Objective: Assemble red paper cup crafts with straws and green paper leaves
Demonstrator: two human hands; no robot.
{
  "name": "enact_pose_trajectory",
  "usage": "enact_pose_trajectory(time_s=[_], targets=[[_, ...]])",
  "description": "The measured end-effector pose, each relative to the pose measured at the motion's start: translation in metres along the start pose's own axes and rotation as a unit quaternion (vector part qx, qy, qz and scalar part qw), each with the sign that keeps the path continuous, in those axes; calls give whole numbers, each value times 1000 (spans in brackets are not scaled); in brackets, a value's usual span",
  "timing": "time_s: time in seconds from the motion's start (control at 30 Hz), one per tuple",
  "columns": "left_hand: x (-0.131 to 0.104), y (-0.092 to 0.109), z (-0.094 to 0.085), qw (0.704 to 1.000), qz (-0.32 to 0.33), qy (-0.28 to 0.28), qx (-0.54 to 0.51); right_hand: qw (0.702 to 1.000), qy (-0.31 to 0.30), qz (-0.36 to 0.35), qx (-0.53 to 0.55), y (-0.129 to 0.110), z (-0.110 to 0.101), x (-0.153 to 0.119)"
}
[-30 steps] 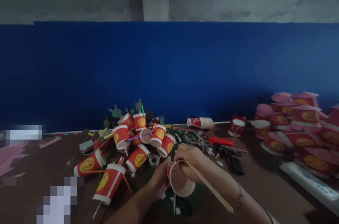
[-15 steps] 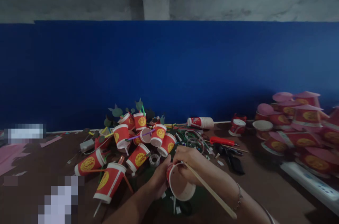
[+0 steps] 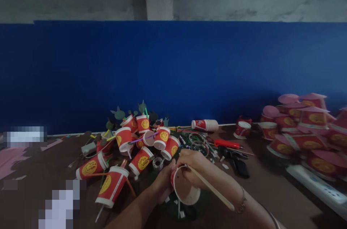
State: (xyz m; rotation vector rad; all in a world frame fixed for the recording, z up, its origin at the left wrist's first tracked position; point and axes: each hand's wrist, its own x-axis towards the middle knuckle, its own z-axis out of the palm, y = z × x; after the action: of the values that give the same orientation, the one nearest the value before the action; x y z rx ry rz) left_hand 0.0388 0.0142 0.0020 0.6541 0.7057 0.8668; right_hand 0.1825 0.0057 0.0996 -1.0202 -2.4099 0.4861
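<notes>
In front of me a red paper cup (image 3: 188, 189) lies tilted, its pale inside facing me. My left hand (image 3: 164, 182) is closed around the cup's left side. My right hand (image 3: 193, 164) has its fingers bent over the upper rim, some of them inside the mouth. A pale wooden stick (image 3: 214, 189) runs from this hand down to the right, across the forearm. Its upper end is hidden by the fingers. Under the cup a thin white stick points down, with paper scraps around it. A roll of tape (image 3: 157, 164) lies just left of the hands.
Decorated red cups (image 3: 114, 185) with straws pile up on the left. Behind my hands are tangled wires (image 3: 199, 140), a stack of paper cups (image 3: 205, 125) and a red-handled tool (image 3: 227, 144). Pink-topped cups (image 3: 311, 142) and a white power strip (image 3: 318, 185) occupy the right side.
The wooden stick's lower end has shifted slightly up and left. At the right-hand pile, one cup now shows its red side rather than its open mouth. Both hands stay at the cup.
</notes>
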Motion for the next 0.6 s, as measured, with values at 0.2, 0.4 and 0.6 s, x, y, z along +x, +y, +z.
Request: enact_pose_trajectory(time_s=[0.2, 0.4, 0.6], targets=[[1, 3, -3, 999, -16, 2, -32, 998, 60, -11, -27, 11, 1, 1], [-3, 6, -2, 998, 27, -30, -56, 996, 85, -7, 12, 1, -7, 2], [-4, 13, 2, 996, 32, 27, -81, 970, 146, 90, 172, -7, -26, 0]])
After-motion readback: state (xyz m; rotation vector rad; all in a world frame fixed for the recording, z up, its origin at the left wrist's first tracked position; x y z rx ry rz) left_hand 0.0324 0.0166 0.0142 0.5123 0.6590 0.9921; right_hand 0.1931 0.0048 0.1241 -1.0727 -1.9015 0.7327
